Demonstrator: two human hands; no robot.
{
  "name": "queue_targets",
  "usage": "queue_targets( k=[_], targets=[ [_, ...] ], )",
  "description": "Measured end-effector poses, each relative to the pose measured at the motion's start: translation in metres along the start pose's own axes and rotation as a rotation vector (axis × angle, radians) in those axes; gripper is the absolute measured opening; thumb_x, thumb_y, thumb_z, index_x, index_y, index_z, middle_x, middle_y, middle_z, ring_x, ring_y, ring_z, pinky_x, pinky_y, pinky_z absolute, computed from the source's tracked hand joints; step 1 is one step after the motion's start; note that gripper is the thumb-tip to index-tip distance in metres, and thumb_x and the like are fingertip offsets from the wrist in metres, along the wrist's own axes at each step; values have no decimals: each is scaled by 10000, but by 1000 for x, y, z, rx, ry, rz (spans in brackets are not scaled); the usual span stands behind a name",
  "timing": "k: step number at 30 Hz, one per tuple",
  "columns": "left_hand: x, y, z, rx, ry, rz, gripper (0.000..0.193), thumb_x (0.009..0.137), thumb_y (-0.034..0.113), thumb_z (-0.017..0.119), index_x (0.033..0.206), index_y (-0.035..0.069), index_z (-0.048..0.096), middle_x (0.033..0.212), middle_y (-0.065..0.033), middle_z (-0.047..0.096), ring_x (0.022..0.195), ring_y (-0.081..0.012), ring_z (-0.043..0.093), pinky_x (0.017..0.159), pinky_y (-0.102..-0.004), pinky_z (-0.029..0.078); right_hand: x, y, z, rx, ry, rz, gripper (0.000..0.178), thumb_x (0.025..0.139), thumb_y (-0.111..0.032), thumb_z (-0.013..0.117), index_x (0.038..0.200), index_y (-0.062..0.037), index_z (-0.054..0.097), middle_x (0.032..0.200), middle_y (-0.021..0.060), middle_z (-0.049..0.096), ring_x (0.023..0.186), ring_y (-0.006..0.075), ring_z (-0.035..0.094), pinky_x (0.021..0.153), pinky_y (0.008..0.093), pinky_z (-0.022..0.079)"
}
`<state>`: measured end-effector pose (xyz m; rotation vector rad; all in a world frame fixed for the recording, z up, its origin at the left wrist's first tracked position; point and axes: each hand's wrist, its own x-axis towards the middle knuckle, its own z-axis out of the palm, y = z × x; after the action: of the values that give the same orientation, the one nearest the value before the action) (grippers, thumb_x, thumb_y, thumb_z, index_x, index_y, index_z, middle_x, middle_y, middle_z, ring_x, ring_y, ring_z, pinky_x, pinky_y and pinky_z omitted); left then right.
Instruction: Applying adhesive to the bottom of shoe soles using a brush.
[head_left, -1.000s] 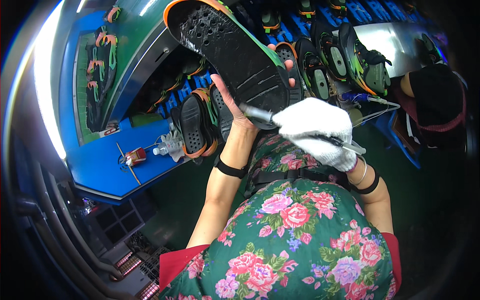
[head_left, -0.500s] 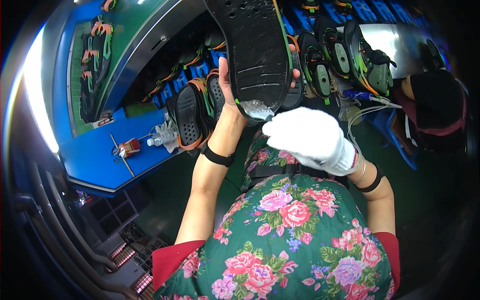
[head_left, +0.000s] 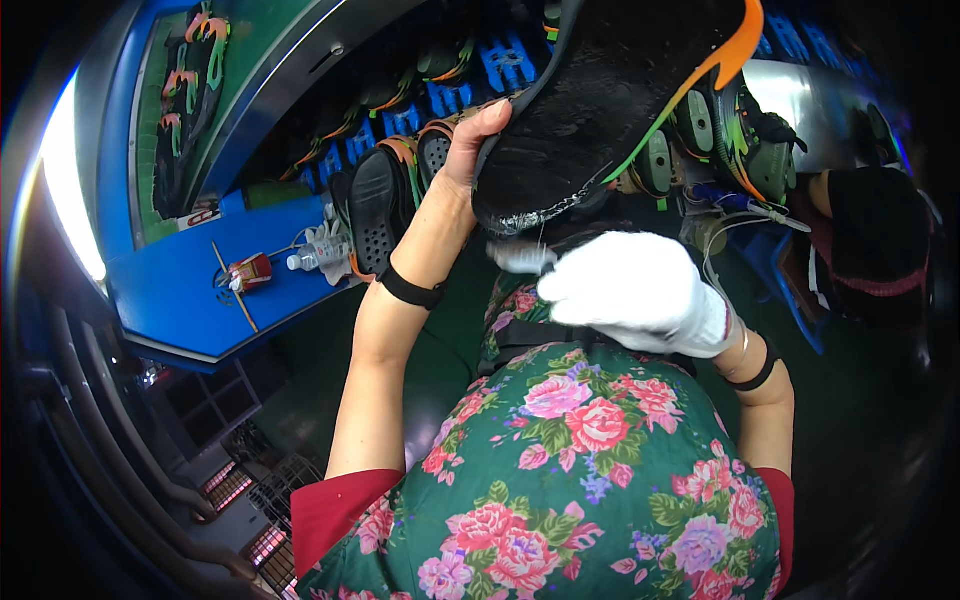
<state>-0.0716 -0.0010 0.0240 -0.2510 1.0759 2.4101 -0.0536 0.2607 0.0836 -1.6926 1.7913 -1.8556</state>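
Sole [head_left: 590, 125] swung rightward, left hand [head_left: 468, 155] clasping, right hand [head_left: 630, 290] below

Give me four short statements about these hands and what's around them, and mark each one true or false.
1. The left hand holds a black sole. True.
2. The right hand is bare. False: the right hand wears a white glove and holds a blurred tool.
3. A clear bottle lies on the blue table. True.
4. The apron is plain white. False: the apron is dark green with flowers.
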Motion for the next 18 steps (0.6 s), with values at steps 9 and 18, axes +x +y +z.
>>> queue_targets(
  k=[9, 18],
  targets=[
    [9, 10, 7, -67, -12, 30, 1020, 853, 703, 609, 1600, 67, 331, 1560, -318, 391, 1339, -519, 509, 1097, -646, 443, 14, 4, -8, 356, 176, 314, 156, 751, 28, 793, 886, -50, 800, 949, 140, 782, 880, 263, 755, 811, 364, 593],
    [-19, -19, 52, -540, -193, -56, 733, 1026, 573, 442, 1499, 15, 472, 1387, -260, 607, 1164, -424, 670, 995, -550, 561, 49, 28, -61, -593, 374, 155, 244, 792, 45, 763, 1006, -69, 795, 1017, 91, 783, 914, 244, 747, 817, 340, 585]
  ],
)
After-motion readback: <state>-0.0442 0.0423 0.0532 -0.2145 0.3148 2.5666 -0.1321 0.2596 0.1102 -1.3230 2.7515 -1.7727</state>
